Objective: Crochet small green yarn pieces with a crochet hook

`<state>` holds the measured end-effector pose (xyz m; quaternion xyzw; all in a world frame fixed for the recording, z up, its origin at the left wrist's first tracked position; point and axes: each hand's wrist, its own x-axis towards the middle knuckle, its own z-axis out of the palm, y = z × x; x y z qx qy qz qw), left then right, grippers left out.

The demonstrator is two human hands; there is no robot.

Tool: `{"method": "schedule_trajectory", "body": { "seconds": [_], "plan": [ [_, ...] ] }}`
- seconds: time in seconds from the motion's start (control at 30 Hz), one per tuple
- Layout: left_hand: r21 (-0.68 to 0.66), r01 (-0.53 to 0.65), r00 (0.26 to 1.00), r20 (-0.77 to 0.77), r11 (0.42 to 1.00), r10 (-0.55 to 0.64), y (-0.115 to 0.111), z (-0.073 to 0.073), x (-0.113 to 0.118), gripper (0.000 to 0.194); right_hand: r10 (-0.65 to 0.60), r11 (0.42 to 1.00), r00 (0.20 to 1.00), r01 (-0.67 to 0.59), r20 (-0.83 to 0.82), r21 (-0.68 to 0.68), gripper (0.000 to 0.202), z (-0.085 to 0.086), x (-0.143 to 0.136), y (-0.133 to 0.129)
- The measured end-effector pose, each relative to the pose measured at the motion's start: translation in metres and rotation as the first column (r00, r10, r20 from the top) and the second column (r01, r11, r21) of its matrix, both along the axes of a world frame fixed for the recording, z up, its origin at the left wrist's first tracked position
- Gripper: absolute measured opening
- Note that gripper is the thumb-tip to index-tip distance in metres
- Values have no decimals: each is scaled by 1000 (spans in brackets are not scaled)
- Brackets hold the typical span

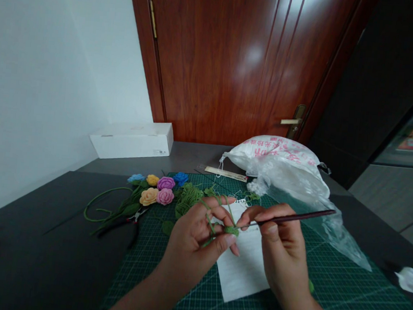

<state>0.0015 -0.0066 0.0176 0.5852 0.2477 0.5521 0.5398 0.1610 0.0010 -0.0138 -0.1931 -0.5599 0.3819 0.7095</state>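
Head view: nearest, the left hand pinches a small green crocheted piece between thumb and fingertips, with green yarn looped over the raised fingers. The right hand grips a crochet hook by its dark handle, thumb and fingers closed in a narrow hold; the metal shaft points toward the piece, and whether the tip sits inside a stitch cannot be told. The piece is held above a sheet of white paper that lies on a green cutting mat. Handling, as judged: the piece should be very light, soft and pliable, not slippery and not brittle, but its stitches may stretch or unravel if pulled. Take hold of the worked fabric close to the stitch in use, pinching flat without crushing; keep the running strand lightly tensioned over the fingers. The hook should be rigid, its thin shaft smoother than the yarn; hold it by the handle. Farther left lie pliers, crocheted flowers and, nearer the middle, a green yarn bundle. Beyond stand a white plastic bag at right, a white box at left, and a wooden door behind.
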Motion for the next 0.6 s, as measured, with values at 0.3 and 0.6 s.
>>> {"method": "schedule_trajectory", "body": {
  "seconds": [0.3,0.6],
  "plan": [
    [47,-123,983,-130,991,128,-3,1,2,35,-171,961,965,118,200,251,9,7,7,-2],
    [130,-243,947,-182,961,264,-7,-9,-1,31,-442,826,759,136,478,548,11,17,15,-8]
  ]
}}
